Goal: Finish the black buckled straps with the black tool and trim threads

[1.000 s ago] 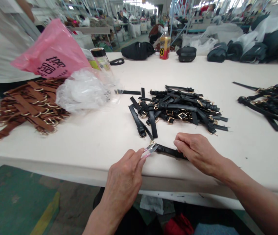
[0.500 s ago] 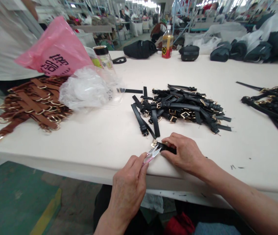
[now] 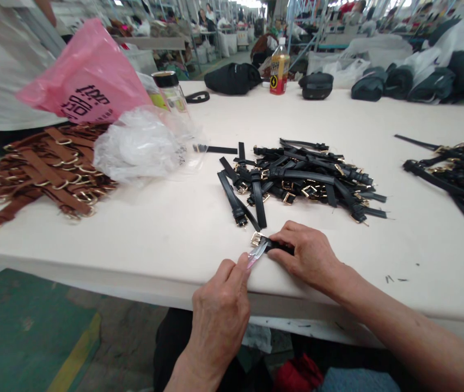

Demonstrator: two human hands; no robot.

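Strap (image 3: 285,248) pinched in right hand (image 3: 312,257), likely light and bendy, best held just behind the buckle (image 3: 256,238); snips (image 3: 253,259) clasped in left hand (image 3: 221,305), blades (image 3: 261,250) kinda blurry.

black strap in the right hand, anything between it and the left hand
Only the snips, held in the left hand, with their blades at the black strap, near its gold buckle. Nothing else visible stands between the strap and that hand.

Factory workshop: long worktables (image 3: 166,218), heaped straps (image 3: 297,177), distant workers (image 3: 206,19).
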